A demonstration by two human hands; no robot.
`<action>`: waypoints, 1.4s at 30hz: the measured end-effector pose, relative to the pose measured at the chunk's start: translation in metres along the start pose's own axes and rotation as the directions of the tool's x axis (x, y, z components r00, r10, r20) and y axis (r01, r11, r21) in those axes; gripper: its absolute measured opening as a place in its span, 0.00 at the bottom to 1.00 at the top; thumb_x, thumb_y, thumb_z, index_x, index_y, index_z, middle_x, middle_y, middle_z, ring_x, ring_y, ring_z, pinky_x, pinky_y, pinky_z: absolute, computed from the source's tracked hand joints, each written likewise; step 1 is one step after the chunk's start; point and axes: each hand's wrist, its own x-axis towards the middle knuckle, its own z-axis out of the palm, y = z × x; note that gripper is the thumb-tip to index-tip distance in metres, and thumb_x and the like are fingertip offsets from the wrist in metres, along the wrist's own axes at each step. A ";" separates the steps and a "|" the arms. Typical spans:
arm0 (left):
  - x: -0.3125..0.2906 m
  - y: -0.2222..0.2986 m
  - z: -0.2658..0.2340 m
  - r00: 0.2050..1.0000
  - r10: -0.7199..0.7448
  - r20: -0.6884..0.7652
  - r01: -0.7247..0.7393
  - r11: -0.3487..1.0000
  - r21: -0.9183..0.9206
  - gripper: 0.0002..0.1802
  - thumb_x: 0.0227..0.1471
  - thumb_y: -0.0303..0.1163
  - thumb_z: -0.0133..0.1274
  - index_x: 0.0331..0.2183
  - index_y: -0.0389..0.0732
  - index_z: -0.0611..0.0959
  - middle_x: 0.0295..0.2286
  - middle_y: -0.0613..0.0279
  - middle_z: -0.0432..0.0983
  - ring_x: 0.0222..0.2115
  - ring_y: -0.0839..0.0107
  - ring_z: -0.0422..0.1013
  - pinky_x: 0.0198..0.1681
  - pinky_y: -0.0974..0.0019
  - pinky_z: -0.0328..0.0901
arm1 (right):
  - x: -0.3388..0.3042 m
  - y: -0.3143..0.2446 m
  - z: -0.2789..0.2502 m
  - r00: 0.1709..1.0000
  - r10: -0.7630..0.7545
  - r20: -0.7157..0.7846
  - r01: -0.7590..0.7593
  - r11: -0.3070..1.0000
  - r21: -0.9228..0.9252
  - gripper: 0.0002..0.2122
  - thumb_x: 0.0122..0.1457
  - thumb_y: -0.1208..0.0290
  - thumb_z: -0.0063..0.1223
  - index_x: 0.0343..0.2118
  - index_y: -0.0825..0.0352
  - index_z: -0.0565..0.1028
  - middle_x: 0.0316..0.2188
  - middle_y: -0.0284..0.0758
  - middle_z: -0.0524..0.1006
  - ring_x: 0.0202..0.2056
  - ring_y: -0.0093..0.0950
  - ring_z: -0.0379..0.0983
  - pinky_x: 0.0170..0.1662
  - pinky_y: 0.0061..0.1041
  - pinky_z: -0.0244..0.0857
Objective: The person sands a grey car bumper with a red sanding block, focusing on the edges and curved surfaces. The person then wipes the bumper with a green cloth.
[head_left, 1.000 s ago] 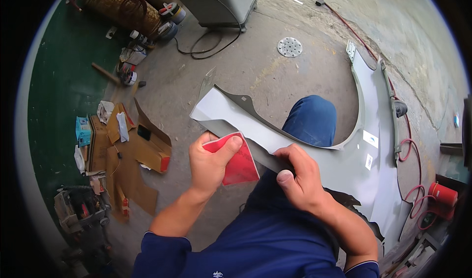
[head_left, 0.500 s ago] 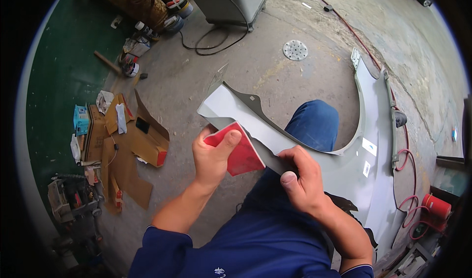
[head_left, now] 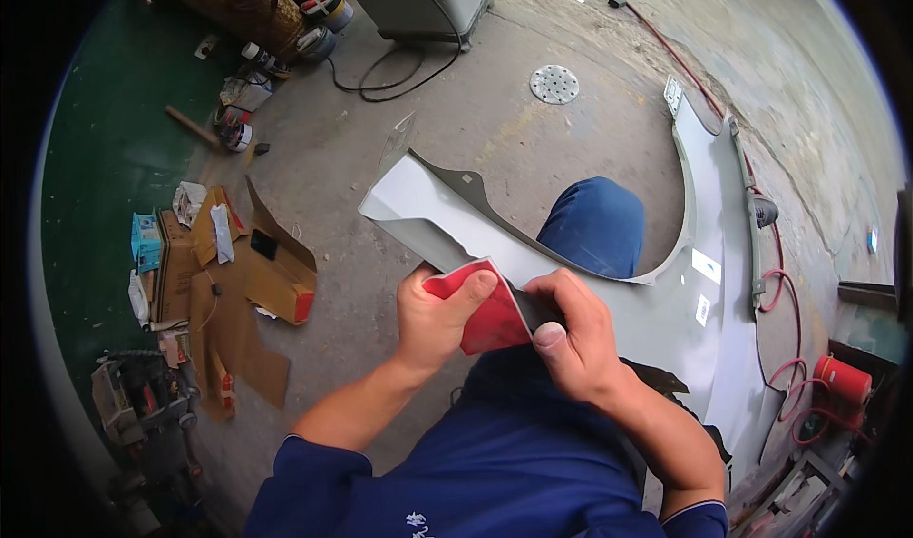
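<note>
My left hand grips a red flat pad with a pale edge and dark smudges, thumb pressed on its face. At the pad's right edge my right hand is closed, fingers curled and thumb below, on a thin dark grey sheet. Whether that sheet is joined to the pad cannot be made out. Just beyond both hands lies a light grey car fender, its wheel arch curving around my blue-trousered knee. Its wide part extends to my right and carries white labels.
Torn cardboard lies on the floor at left, near a mallet and several cans. A grey cabinet with a black cable stands ahead. At right are a red hose and a red can. A round drain cover sits in the floor.
The pad and my left hand have moved slightly right and down, closer to my right hand. The gap between the hands is narrower. The whole view has shifted a little.
</note>
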 end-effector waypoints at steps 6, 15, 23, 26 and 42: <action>-0.020 -0.008 0.021 0.980 -0.156 0.122 0.154 0.988 0.023 0.11 0.59 0.34 0.64 0.36 0.35 0.85 0.31 0.66 0.81 0.33 0.81 0.74 0.38 0.71 0.70 | 0.000 0.001 -0.001 0.997 0.080 0.019 -0.080 0.997 -0.005 0.25 0.63 0.48 0.53 0.42 0.73 0.75 0.32 0.45 0.74 0.32 0.44 0.74 0.37 0.36 0.69; -0.046 0.003 0.001 0.981 -0.121 0.151 0.133 0.989 -0.071 0.14 0.65 0.39 0.57 0.39 0.38 0.76 0.33 0.67 0.78 0.34 0.83 0.70 0.39 0.73 0.69 | -0.038 -0.050 -0.003 0.968 -0.247 0.043 0.238 0.851 -0.468 0.32 0.46 0.57 0.70 0.51 0.71 0.74 0.51 0.47 0.72 0.51 0.46 0.71 0.51 0.43 0.68; -0.033 0.026 -0.016 0.975 0.140 0.171 -0.110 0.979 -0.170 0.29 0.64 0.47 0.56 0.53 0.35 0.68 0.50 0.49 0.72 0.46 0.64 0.75 0.48 0.63 0.71 | -0.049 -0.042 0.002 0.944 -0.329 0.039 0.283 0.740 -0.610 0.25 0.44 0.70 0.66 0.49 0.68 0.78 0.56 0.42 0.74 0.55 0.46 0.70 0.52 0.41 0.70; 0.024 0.032 -0.045 0.967 0.231 -0.104 -0.240 0.967 -0.084 0.40 0.65 0.58 0.46 0.65 0.39 0.61 0.59 0.51 0.67 0.54 0.58 0.70 0.55 0.54 0.68 | -0.049 -0.037 0.004 0.946 -0.308 0.103 0.290 0.661 -0.692 0.22 0.47 0.72 0.64 0.48 0.68 0.80 0.57 0.40 0.75 0.56 0.43 0.70 0.53 0.39 0.68; 0.084 0.053 -0.018 0.981 0.123 0.152 -0.083 0.966 -0.246 0.36 0.56 0.19 0.48 0.64 0.38 0.58 0.50 0.50 0.75 0.49 0.67 0.72 0.56 0.62 0.67 | 0.007 -0.021 0.034 0.856 -0.491 0.164 0.423 0.479 -0.769 0.18 0.54 0.72 0.52 0.47 0.72 0.80 0.56 0.43 0.77 0.57 0.35 0.70 0.52 0.31 0.64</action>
